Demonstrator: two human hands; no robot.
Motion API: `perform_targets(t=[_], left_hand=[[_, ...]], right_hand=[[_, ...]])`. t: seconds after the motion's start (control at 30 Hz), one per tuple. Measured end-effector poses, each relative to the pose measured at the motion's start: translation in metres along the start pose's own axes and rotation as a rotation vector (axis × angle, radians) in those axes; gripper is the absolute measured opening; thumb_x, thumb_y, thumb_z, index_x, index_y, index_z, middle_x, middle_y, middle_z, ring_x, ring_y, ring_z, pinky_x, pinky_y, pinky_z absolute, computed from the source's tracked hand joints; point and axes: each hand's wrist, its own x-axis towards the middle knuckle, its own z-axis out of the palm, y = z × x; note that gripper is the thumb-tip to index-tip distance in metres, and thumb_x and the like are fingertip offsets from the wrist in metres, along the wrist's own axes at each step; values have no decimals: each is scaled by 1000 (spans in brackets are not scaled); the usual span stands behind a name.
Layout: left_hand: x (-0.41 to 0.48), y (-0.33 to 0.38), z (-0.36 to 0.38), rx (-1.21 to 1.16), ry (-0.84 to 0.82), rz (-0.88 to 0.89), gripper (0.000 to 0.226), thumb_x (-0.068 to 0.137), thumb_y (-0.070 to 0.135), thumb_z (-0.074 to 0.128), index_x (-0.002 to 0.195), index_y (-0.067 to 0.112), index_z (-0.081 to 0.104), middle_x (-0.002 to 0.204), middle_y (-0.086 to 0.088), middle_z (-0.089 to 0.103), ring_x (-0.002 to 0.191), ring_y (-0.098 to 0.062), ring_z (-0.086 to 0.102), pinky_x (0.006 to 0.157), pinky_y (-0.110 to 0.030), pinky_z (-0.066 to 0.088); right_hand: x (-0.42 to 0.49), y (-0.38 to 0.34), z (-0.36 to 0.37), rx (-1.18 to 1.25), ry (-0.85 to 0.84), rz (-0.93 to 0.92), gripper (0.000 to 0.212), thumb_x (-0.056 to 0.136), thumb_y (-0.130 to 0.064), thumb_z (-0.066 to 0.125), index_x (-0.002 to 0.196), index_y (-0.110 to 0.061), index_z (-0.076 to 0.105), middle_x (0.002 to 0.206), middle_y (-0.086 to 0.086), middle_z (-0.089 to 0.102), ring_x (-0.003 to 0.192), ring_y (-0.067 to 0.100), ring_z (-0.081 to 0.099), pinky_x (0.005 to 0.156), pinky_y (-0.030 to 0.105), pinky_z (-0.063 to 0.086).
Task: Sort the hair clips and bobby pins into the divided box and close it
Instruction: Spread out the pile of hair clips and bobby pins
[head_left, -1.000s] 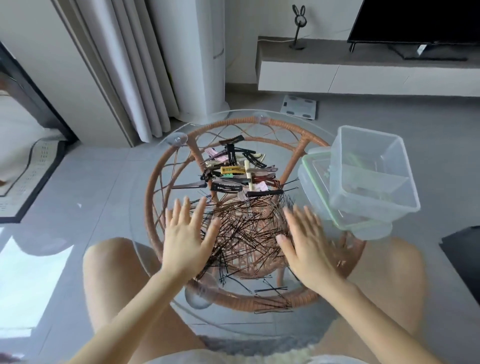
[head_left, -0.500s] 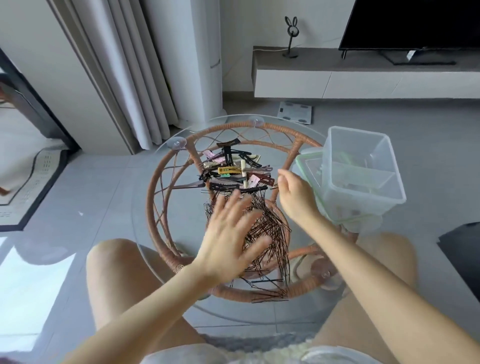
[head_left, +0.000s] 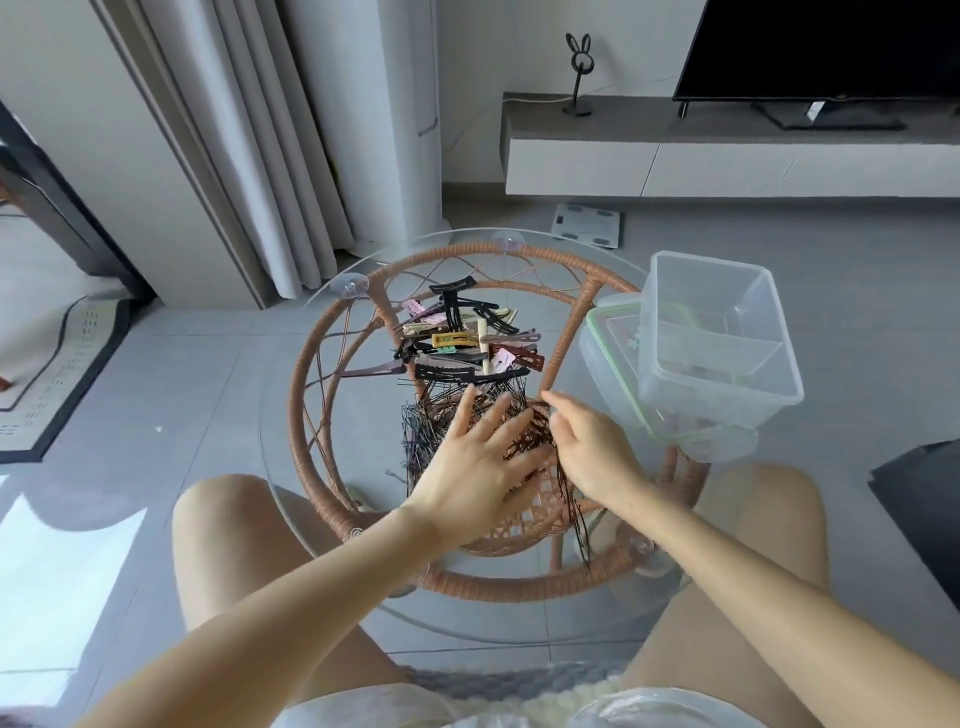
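- Head view: left hand (head_left: 475, 462) lies flat, fingers spread, on the bobby pins (head_left: 423, 431) heaped on the glass surface (head_left: 291, 415).
- Right hand (head_left: 592, 452), loosely curled, touches the pile's right edge; whether it grips pins is unclear.
- Hair clips (head_left: 462, 338) lie just beyond; the divided box (head_left: 717, 338) stands open at right, on its lid (head_left: 608, 353).

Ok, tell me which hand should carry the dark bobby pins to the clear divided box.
Probably right: the right hand lies between the dark bobby pins and the clear divided box; the left hand lies flat on them, farther off.
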Motion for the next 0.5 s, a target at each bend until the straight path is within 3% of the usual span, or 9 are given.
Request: perform_targets(t=[0.07, 0.13, 0.23, 0.33, 0.4, 0.5], left_hand=[[4, -8, 1, -15, 20, -52, 34, 90, 44, 42, 116, 29, 58, 128, -9, 60, 125, -36, 49, 106, -64, 28], [7, -12, 2, -52, 73, -94, 34, 90, 42, 43, 110, 23, 63, 123, -9, 63, 121, -34, 53, 108, -60, 28], [8, -11, 2, -203, 213, -124, 28, 88, 35, 47, 100, 19, 67, 114, -4, 66, 115, -24, 57, 113, -49, 27], [7, -16, -1, -403, 337, -179, 20, 87, 23, 53, 92, 14, 70, 105, -2, 68, 104, -21, 61, 104, -44, 39], [7, -24, -5, -486, 405, -252, 18, 86, 18, 54, 88, 11, 71, 100, -3, 69, 97, -21, 61, 96, -41, 44], [6, -40, -14, -523, 466, -386, 23, 87, 21, 50, 86, 10, 70, 96, -2, 70, 92, -17, 62, 91, -33, 47]], right_hand=[[-13, -7, 10, 147, 32, 8, 40, 98, -16, 31, 137, -13, 39, 142, 6, 46, 115, 5, 50, 111, 36, 31], [-23, -12, 24, 325, 104, 40, 38, 98, -15, 33, 135, -14, 43, 141, 2, 47, 122, 6, 46, 111, 34, 32], [-31, -23, 43, 552, 224, 54, 35, 98, -15, 34, 130, -17, 48, 132, -6, 51, 116, -9, 44, 103, 14, 33], [-22, -37, 50, 696, 314, 55, 31, 98, -14, 36, 122, -12, 55, 119, -10, 56, 103, -20, 47, 88, 0, 34], [-12, -45, 52, 789, 393, 75, 30, 96, -20, 39, 117, -11, 58, 114, -8, 59, 101, -16, 50, 84, -1, 35], [3, -50, 45, 965, 559, 131, 32, 87, -28, 41, 103, -7, 59, 104, 1, 63, 98, 4, 58, 84, 8, 41]])
